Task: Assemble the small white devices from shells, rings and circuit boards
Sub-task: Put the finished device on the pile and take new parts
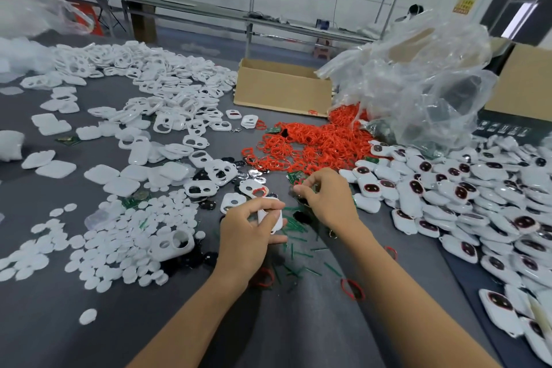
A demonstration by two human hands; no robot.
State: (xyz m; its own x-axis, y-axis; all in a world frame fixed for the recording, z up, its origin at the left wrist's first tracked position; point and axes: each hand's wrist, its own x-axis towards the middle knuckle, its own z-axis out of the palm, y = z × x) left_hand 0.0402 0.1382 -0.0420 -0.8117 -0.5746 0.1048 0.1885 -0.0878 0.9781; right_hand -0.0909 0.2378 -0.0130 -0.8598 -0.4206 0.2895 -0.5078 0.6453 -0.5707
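Your left hand [249, 228] sat low over the grey bench [89, 323]. Its grip was curled round one white shell [271, 219], a glossy rounded rectangle, with the thumb across its face and the fingers under it. Your right hand [324, 199] was just beside it, to the right and a little farther out. Its grip was narrowed to a pinch on a small dark part [296, 190], too blurred to identify. A green circuit board [294, 178] lay on the bench just beyond those fingertips. Farther out lay a heap of red rings [310, 143], thin tangled loops. Loose shells [155, 89], each with two oval cut-outs, spread over the far left, and small white discs [119, 236] lay at near left. Finished devices [466, 191], white with a dark, red-rimmed window, were piled to the right. Green slivers [295, 233] littered the bench beneath your hands.
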